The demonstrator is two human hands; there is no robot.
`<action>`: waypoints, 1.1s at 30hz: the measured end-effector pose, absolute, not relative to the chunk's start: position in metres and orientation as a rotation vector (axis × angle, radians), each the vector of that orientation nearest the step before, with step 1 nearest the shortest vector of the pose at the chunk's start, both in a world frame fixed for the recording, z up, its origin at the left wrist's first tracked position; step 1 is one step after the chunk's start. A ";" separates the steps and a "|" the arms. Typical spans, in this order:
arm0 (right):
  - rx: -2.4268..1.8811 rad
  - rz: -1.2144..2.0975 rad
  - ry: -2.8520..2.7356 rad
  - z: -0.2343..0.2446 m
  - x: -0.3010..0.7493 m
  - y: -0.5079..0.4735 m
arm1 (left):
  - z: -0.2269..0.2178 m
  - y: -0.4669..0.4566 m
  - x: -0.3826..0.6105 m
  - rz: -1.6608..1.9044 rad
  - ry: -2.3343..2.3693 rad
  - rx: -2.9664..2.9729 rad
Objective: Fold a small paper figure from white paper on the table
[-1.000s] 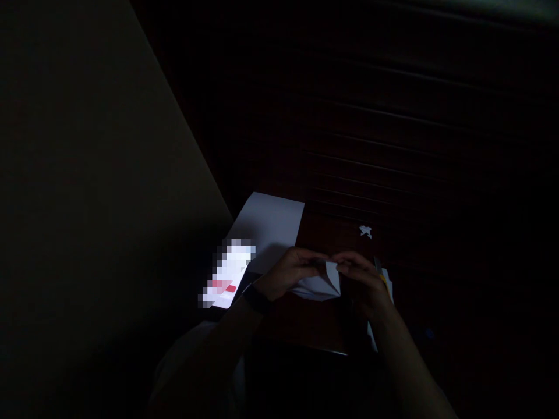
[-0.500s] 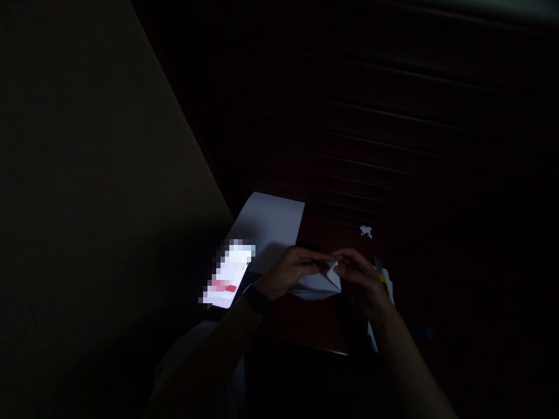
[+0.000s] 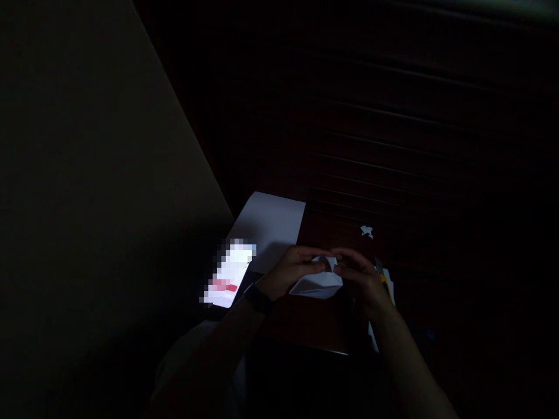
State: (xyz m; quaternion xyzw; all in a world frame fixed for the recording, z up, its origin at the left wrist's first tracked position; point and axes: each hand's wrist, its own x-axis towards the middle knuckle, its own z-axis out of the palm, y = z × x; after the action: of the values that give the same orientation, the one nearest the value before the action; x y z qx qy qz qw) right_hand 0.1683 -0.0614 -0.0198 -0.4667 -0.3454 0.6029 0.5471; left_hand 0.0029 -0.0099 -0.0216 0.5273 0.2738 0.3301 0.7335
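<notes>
A folded piece of white paper (image 3: 318, 285) is held between my two hands, low in the middle of the dim head view. My left hand (image 3: 293, 269), with a dark band on its wrist, pinches the paper's upper edge from the left, thumb in front. From the right, my right hand (image 3: 361, 276) closes its fingers on the paper's upper right corner. Part of the folds is hidden behind the fingers. Beyond my left hand lies a flat white sheet (image 3: 273, 224).
A phone with a lit screen (image 3: 229, 276) sits left of my left wrist. White paper scraps (image 3: 367, 231) lie farther back on the dark table (image 3: 301, 326). A yellow-handled cutter (image 3: 384, 281) rests on papers beside my right hand. A pale wall (image 3: 109, 145) rises at the left.
The folded paper's top flap has shifted and stands more upright between the fingertips. Both hands stay in nearly the same place.
</notes>
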 end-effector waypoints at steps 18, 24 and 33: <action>-1.230 1.345 -0.960 -0.034 0.174 -0.058 | -0.026 -0.007 0.007 0.812 0.788 1.264; -1.285 1.306 -0.992 -0.041 0.179 -0.056 | -0.027 -0.005 0.008 0.806 0.791 1.294; -1.374 1.230 -1.053 -0.030 0.175 -0.060 | -0.036 -0.004 0.013 0.861 0.886 1.400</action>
State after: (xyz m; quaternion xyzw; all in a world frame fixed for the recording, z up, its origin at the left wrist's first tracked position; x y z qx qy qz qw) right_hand 0.1746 -0.0603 -0.0305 -0.5649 -0.4331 0.5058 0.4873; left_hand 0.0127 -0.0041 -0.0362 0.6025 0.3814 0.3705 0.5952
